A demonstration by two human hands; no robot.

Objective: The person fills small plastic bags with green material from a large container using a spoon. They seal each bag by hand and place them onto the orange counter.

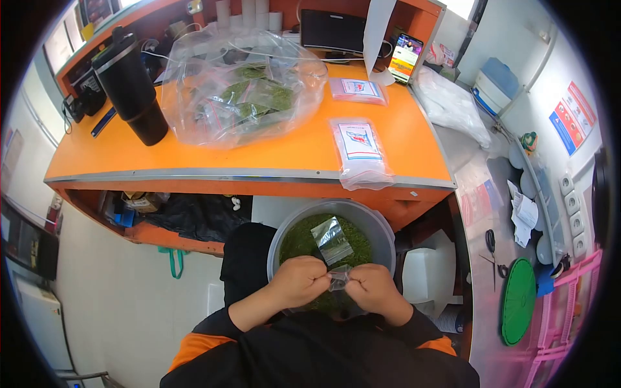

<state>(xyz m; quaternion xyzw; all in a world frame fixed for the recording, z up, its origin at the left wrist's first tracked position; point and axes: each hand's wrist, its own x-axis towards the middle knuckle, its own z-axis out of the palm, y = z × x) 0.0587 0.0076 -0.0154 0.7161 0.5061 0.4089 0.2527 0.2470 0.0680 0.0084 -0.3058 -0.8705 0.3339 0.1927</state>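
Between my left hand (302, 280) and my right hand (372, 286) is a small clear plastic bag (338, 278), pinched at both sides by closed fingers. Both hands are over a round translucent tub (276, 249) at my lap. Chopped green herb (297, 238) fills much of the tub. On the herb, just beyond my hands, lies another clear zip bag (332, 240), shiny and flat-looking. Whether the bag in my fingers holds anything cannot be made out.
On the orange desk (259, 160) stand a large clear bag (187, 119) with small filled green packets, a black tumbler (132, 90), packs of zip bags (359, 145) and a phone (405, 58). Scissors (493, 249) and a green lid (519, 302) lie on the right counter.
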